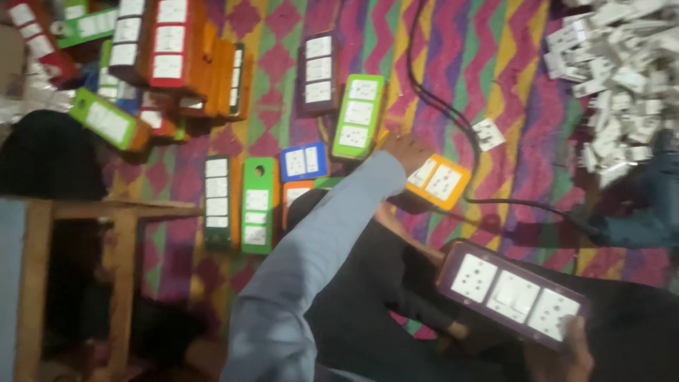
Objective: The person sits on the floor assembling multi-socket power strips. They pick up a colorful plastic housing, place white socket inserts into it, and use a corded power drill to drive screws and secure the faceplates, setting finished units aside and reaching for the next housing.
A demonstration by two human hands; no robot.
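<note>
Zigzag-patterned cloth (488,64) in pink, purple, yellow and green is spread over the floor and fills most of the frame. Across its upper and middle parts, switch-and-socket boards in coloured frames are scattered: a green board (358,115) above centre, a blue board (303,161) just left of centre, and a stack of red and orange boards (177,49) at the upper left. A pile of loose white switch parts (615,78) is seen at the upper right, and a black cable (453,120) is run down from the top edge toward the right. A wooden stool (78,233) is seen at the left edge.

The left hand (404,150), in a pale blue sleeve, is stretched out to the centre of the frame and is laid on the edge of an orange board (440,182); whether the fingers are closed on it cannot be told from the blurred view. A purple board (511,291) with white sockets and a switch is held at the lower right, over the dark-trousered lap, by the right hand (562,350), whose fingers are curled around its lower end.
</note>
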